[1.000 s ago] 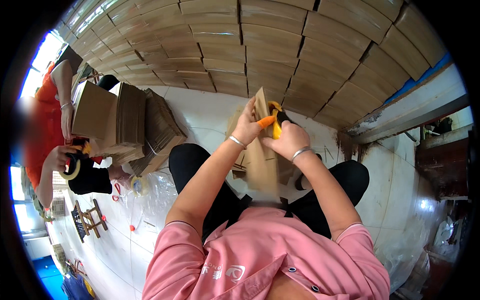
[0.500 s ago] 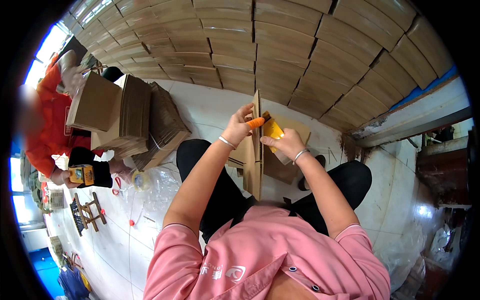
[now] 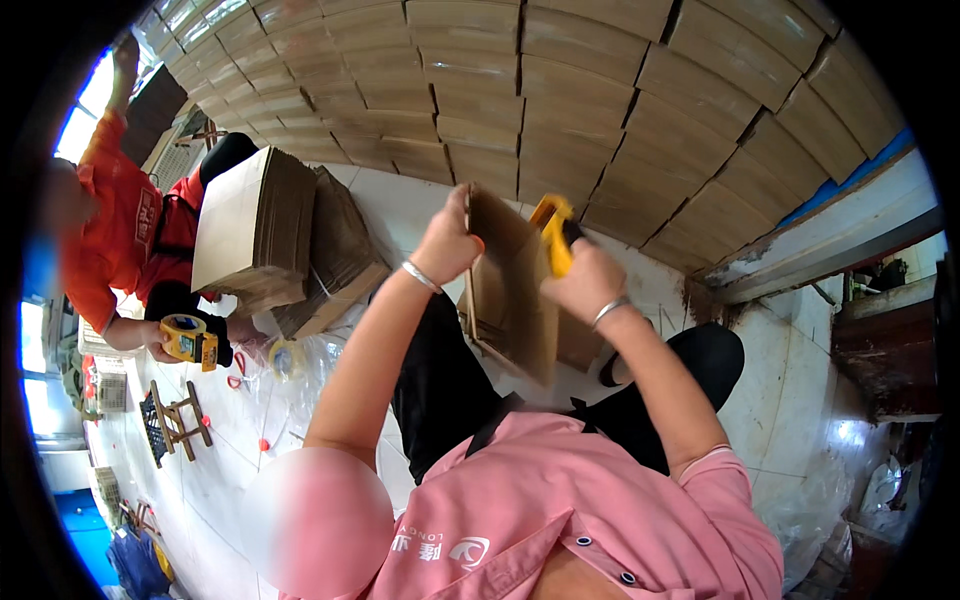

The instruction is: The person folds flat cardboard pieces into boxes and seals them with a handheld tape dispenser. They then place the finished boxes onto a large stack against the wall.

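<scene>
Between my knees stands a brown cardboard box (image 3: 525,300), opened out so that its hollow inside shows. My left hand (image 3: 445,245) grips the box's upper left edge, the fingers partly hidden behind the board. A bit of an orange cover shows at my left thumb. My right hand (image 3: 585,285) is closed round a yellow tape dispenser (image 3: 555,235), held upright beside the box's far right edge. Whether the dispenser touches the board I cannot tell.
A wall of stacked cartons (image 3: 575,95) rises ahead. On the left, a co-worker in orange (image 3: 115,225) holds another yellow tape dispenser (image 3: 190,342) beside a pile of flattened cartons (image 3: 250,225). A small wooden stool (image 3: 180,420) and clear plastic lie on the white floor.
The box has gone from nearly flat and edge-on to spread open. My left hand moved slightly left, and the dispenser in my right hand swung upright. The co-worker's far arm rose.
</scene>
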### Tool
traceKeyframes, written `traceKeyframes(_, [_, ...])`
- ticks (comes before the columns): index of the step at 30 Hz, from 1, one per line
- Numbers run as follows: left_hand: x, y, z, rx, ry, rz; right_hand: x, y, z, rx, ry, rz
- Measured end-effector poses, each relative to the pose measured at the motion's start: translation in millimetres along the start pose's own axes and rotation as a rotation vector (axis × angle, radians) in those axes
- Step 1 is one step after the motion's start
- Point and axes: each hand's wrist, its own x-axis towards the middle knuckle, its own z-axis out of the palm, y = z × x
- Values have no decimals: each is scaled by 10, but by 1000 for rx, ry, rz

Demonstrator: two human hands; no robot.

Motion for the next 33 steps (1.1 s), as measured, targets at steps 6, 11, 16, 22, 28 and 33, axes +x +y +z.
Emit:
traceKeyframes(6, [-34,325,-66,396,28,276,374,69,-610,-145,143,-17])
traceKeyframes(11, [66,50,144,520,-131,54,583,378,-548,-226,57,-5])
traceKeyframes(16, [244,211,260,649,-204,-113,713,572,-344,-244,67,-96])
traceKeyframes(22, [504,270,492,916,-149,-209,853,436,-243,-235,58,-195])
traceKeyframes(28, [451,93,491,976,-45,-190,987,585,-312,-9,45,-94])
traceKeyframes(33, [313,57,457,990,-43,-203,633,1375,-442,734,148,65])
